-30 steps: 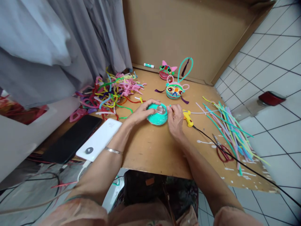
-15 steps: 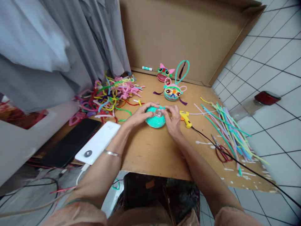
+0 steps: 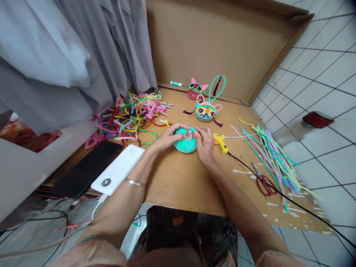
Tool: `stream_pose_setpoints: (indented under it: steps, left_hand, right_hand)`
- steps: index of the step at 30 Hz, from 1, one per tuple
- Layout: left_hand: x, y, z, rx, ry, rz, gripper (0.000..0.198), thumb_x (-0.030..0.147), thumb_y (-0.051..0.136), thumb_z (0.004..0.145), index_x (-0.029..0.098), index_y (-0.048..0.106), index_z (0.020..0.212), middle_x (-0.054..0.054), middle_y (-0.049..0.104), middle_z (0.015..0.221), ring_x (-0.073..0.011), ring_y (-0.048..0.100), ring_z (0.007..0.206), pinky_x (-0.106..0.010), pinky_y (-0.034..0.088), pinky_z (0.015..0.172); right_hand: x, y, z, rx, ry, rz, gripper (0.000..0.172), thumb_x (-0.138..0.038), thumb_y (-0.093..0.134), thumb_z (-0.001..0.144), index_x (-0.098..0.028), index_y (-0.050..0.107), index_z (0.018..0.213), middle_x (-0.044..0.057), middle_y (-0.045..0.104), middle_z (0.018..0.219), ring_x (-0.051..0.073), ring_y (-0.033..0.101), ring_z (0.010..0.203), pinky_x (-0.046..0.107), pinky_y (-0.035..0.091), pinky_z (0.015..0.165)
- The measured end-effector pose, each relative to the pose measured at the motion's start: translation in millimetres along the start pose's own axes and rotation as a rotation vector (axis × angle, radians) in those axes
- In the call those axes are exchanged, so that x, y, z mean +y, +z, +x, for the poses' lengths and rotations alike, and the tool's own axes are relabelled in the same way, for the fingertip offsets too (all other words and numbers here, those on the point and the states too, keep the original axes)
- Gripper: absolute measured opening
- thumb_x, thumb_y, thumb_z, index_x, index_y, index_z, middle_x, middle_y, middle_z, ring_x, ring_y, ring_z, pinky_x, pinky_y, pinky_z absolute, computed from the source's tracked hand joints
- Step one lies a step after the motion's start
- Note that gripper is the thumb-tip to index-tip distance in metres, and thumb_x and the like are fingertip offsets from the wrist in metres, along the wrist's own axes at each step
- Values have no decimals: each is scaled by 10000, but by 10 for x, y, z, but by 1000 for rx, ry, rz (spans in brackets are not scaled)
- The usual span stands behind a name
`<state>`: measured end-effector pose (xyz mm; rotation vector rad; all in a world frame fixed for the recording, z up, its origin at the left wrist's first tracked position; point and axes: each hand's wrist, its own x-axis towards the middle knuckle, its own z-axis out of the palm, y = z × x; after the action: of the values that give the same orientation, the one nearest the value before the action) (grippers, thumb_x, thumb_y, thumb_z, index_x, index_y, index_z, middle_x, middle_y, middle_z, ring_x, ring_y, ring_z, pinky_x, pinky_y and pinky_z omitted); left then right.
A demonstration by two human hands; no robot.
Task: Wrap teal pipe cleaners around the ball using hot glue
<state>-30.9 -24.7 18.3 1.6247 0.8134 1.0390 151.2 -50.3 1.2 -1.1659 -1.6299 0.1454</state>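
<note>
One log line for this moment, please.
left hand: grips round teal pipe-cleaner ball | right hand: fingertips on its top | yellow glue gun: lying beside right hand

Single head-worn view, facing forward and down over own forearms onto cardboard worktop (image 3: 180,181). Close, within arm's reach. Left hand (image 3: 167,138), right hand (image 3: 205,144) and teal ball (image 3: 184,145) mid-frame.
</note>
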Motion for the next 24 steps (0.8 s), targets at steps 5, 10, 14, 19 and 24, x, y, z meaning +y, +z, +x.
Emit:
stream_pose_setpoints:
  steps: [5, 10, 14, 19, 24]
  left_hand:
    - [7, 9, -8, 26, -14, 14, 447, 319, 622, 676, 178, 640, 1100, -100, 566, 1433, -298, 525, 1311, -463, 393, 1109]
    - [5, 10, -15, 44, 27, 60, 433, 330, 620, 699, 174, 638, 1103, -97, 598, 1390, -286, 536, 1297, -439, 403, 1100]
    - [34, 3, -24, 40, 41, 97, 455, 440, 658, 743, 184, 632, 1119, -104, 616, 1351, -293, 545, 1287, -441, 410, 1098]
    - [84, 19, -34, -9, -19, 138, 759, 518, 834, 569, 194, 571, 1204, -123, 589, 1348, -316, 582, 1212, -454, 447, 1057]
    - [24, 49, -29, -25, 25, 199, 894, 445, 906, 471, 204, 528, 1244, -100, 593, 1287, -286, 583, 1172, -425, 452, 1041]
  right_hand:
    - [30, 31, -8, 14, 7, 19, 347, -447, 443, 972, -200, 655, 1095, 93, 644, 990, 222, 599, 940, 388, 477, 864]
    - [3, 33, -22, 32, 66, 98, 415, -517, 394, 976, -206, 603, 1155, 103, 663, 1058, 209, 607, 971, 380, 481, 888]
    - [-9, 36, -23, 57, 190, 241, 491, -603, 337, 967, -222, 606, 1122, 78, 674, 1024, 192, 620, 948, 368, 484, 882]
    - [89, 66, 48, 154, 456, 508, 616, -725, 304, 908, -204, 619, 1003, 37, 663, 827, 165, 631, 771, 312, 492, 723]
    - [150, 59, 101, 212, 606, 647, 604, -731, 340, 867, -188, 602, 893, 21, 631, 692, 152, 607, 644, 281, 464, 624]
